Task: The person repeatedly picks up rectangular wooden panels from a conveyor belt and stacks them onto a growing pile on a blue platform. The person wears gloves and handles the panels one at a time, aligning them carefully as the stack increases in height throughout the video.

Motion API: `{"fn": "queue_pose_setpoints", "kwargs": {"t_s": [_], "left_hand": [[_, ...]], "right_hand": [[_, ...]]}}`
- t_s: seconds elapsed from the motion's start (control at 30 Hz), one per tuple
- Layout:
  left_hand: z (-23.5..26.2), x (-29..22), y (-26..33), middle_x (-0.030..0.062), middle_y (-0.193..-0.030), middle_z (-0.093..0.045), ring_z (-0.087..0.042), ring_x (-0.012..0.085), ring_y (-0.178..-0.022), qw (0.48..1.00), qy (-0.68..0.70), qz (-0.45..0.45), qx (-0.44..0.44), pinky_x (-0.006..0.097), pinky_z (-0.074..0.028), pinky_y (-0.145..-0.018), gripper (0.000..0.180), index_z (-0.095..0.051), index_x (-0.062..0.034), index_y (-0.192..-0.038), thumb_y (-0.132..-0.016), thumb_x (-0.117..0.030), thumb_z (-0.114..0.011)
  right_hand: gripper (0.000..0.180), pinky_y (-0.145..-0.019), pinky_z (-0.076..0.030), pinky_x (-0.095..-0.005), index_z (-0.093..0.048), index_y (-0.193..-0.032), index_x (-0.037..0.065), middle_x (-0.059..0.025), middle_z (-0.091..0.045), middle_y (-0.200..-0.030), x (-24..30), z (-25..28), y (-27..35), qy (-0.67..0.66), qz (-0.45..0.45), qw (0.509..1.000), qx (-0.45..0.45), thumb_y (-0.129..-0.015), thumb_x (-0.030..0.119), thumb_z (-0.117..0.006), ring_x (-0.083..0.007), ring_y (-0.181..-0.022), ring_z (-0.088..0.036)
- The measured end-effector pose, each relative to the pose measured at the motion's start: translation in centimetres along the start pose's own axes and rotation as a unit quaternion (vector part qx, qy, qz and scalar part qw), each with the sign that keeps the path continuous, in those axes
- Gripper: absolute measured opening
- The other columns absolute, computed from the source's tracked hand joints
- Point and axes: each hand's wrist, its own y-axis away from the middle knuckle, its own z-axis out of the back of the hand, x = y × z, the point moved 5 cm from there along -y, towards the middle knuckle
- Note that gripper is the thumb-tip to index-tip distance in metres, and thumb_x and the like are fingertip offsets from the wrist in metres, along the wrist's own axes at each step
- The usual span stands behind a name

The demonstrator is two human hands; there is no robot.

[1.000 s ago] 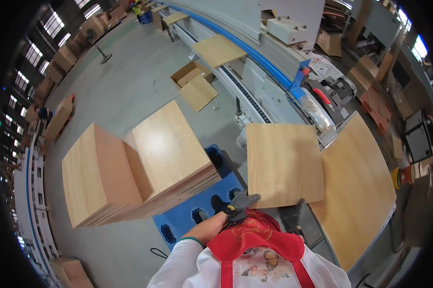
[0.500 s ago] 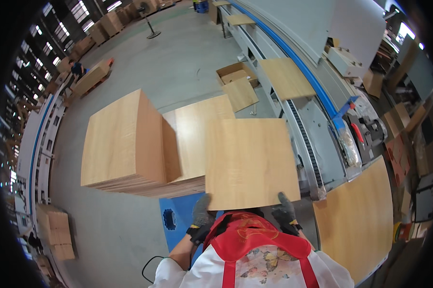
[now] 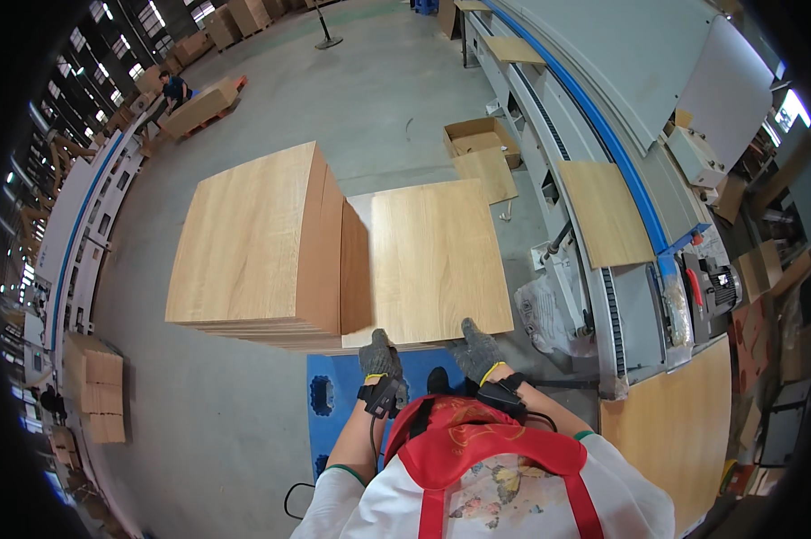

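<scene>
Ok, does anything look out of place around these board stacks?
Nothing looks damaged or spilled. Both gloved hands, left hand and right hand, rest on the lower stack. The taller stack beside it looks square.

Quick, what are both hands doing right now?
Left hand: gripping the near edge of the wooden panel.
Right hand: gripping the same edge.

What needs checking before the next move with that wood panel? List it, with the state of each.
1. Left hand on the near edge of the wood panel: ok.
2. Right hand on the same edge: ok.
3. Panel lying flat on the lower stack: ok.
4. Panel edges flush with the sheets below: cannot tell.
5. Taller stack close beside the panel's left edge: not ok, little room.
6. Blue pallet under the stacks at the feet: ok, in view.
</scene>
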Motion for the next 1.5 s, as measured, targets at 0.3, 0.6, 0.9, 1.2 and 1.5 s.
{"fn": "queue_pose_setpoints", "kwargs": {"t_s": [0.3, 0.6, 0.9, 1.2, 1.5], "left_hand": [[0.3, -1.4, -2.8, 0.0243, -0.08, -0.067, -0.066, 0.0426, -0.083, 0.978, -0.173, -0.06, 0.098, 0.051, -0.051, -0.07, 0.032, -0.053, -0.0043, -0.107, -0.077, -0.008, -0.062], [-0.2, -2.0, -3.4, 0.0221, -0.079, -0.067, -0.066, 0.0411, -0.081, 0.979, -0.17, -0.076, 0.08, 0.051, -0.05, -0.07, 0.027, -0.053, -0.0043, -0.103, -0.079, -0.01, -0.064], [-9.1, 4.1, 4.4, 0.0122, -0.131, -0.046, -0.05, 0.0325, -0.118, 0.709, 0.578, 0.358, 0.189, 0.05, -0.045, -0.097, 0.06, -0.035, -0.0068, -0.136, -0.092, -0.033, -0.066], [-19.0, -10.6, 14.0, 0.0115, -0.093, -0.064, -0.064, 0.0249, -0.088, 0.756, 0.339, -0.216, 0.516, 0.039, -0.052, -0.071, 0.026, -0.063, -0.0024, -0.1, -0.09, -0.026, -0.064], [-25.0, -15.1, 20.7, 0.0067, -0.093, -0.069, -0.061, 0.0162, -0.081, 0.739, 0.156, -0.113, 0.646, 0.034, -0.049, -0.074, 0.045, -0.067, 0.0005, -0.11, -0.087, -0.038, -0.069]], "right_hand": [[0.051, -0.079, -0.051, -0.0474, -0.051, -0.126, -0.002, -0.0272, -0.065, -0.097, 4.4, -2.4, -0.6, 0.678, 0.133, 0.722, 0.046, -0.08, 0.014, -0.066, -0.0435, -0.09, -0.063], [0.038, -0.082, -0.05, -0.0457, -0.056, -0.117, -0.001, -0.0205, -0.064, -0.096, 6.3, -4.4, 1.2, 0.732, 0.284, 0.611, 0.101, -0.081, 0.012, -0.062, -0.0374, -0.09, -0.062], [0.06, -0.094, -0.049, -0.045, -0.064, -0.107, 0.003, -0.0152, -0.065, -0.108, 8.9, 22.4, 15.6, -0.042, 0.176, 0.982, -0.048, -0.081, 0.055, -0.052, -0.0322, -0.104, -0.062], [0.046, -0.088, -0.055, -0.036, -0.055, -0.125, 0.006, -0.0085, -0.062, -0.119, 13.2, 28.8, 21.9, -0.208, 0.228, 0.882, -0.357, -0.095, 0.041, -0.06, -0.0231, -0.106, -0.061], [0.049, -0.09, -0.052, -0.0384, -0.054, -0.128, 0.01, -0.0104, -0.062, -0.123, 7.9, 22.1, 26.5, -0.418, 0.186, 0.873, -0.167, -0.092, 0.041, -0.064, -0.0256, -0.109, -0.061]]}}
